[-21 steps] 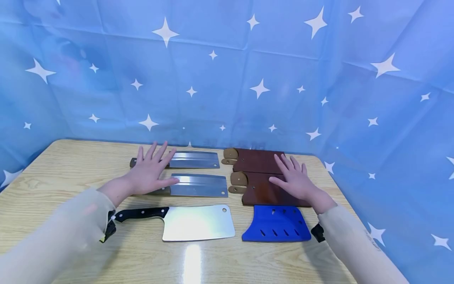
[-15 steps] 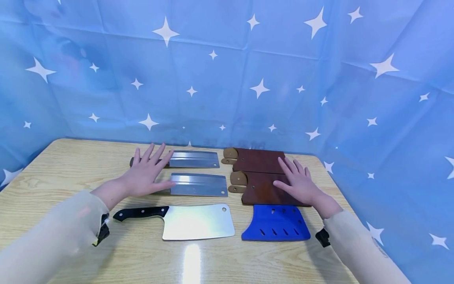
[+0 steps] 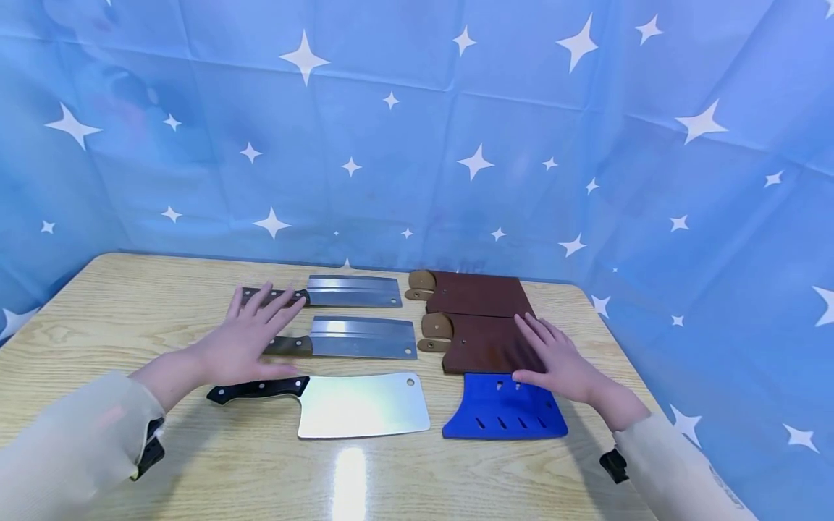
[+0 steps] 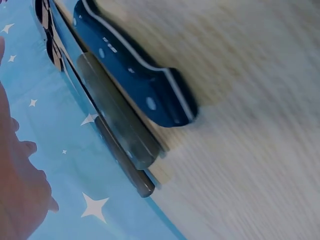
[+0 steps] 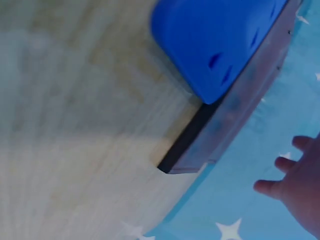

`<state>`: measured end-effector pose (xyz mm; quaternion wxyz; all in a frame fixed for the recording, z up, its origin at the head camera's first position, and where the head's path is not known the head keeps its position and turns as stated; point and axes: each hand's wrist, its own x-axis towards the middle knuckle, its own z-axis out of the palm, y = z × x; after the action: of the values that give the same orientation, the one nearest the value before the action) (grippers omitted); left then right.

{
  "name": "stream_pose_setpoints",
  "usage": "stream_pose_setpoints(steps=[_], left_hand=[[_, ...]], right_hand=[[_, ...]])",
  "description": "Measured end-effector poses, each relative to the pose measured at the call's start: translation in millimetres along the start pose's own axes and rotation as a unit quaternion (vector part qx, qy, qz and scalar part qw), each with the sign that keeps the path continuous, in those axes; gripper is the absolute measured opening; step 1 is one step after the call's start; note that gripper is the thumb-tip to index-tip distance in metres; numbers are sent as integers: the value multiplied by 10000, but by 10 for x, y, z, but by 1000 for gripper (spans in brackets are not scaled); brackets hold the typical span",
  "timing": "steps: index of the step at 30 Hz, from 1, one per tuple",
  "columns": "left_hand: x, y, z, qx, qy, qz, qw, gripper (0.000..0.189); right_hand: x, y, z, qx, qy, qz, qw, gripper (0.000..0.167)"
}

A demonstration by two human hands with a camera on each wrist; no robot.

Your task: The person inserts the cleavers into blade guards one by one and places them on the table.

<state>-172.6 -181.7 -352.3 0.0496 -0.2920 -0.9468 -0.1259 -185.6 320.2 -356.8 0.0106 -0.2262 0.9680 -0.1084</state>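
Three cleavers lie in a column with their handles to the left: a far cleaver point(image 3: 355, 291), a middle cleaver point(image 3: 363, 337) and a near, wider cleaver point(image 3: 365, 407) with a black handle point(image 4: 135, 75). My left hand point(image 3: 237, 344) is spread over the handles, fingers apart, holding nothing. To the right lie two brown leather sheaths, a far sheath point(image 3: 478, 293) and a nearer sheath point(image 3: 485, 344), each with a tan strap. A blue slotted blade cover point(image 3: 498, 416) lies in front of them. My right hand point(image 3: 563, 362) hovers over the nearer sheath and the cover, fingers extended, holding nothing.
The wooden table point(image 3: 260, 463) has rounded far corners. A blue curtain point(image 3: 417, 145) with white stars stands right behind it and along its right side. A bright light reflection shows on the wood near the front.
Both hands have drawn back toward the person, the left one also leftward and the right one rightward. The far and middle cleaver handles now show more. Cleavers, sheaths and cover stay put.
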Motion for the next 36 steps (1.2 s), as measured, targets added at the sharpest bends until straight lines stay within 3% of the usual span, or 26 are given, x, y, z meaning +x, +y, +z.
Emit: stream_pose_setpoints(steps=[9, 19, 29, 36], left_hand=[[-193, -2, 74, 49, 133, 391, 9991, 99], [-332, 11, 151, -181, 0, 487, 9986, 98], [-402, -9, 228, -597, -612, 271, 9960, 91], [-442, -18, 298, -883, -806, 153, 9927, 88]], right_hand=[[-207, -34, 121, 38, -33, -408, 9992, 98], [-348, -87, 250, -53, -110, -762, 9970, 108], [-440, -100, 336, 159, -229, -702, 9971, 114], [-486, -97, 359, 184, -225, -491, 9984, 113]])
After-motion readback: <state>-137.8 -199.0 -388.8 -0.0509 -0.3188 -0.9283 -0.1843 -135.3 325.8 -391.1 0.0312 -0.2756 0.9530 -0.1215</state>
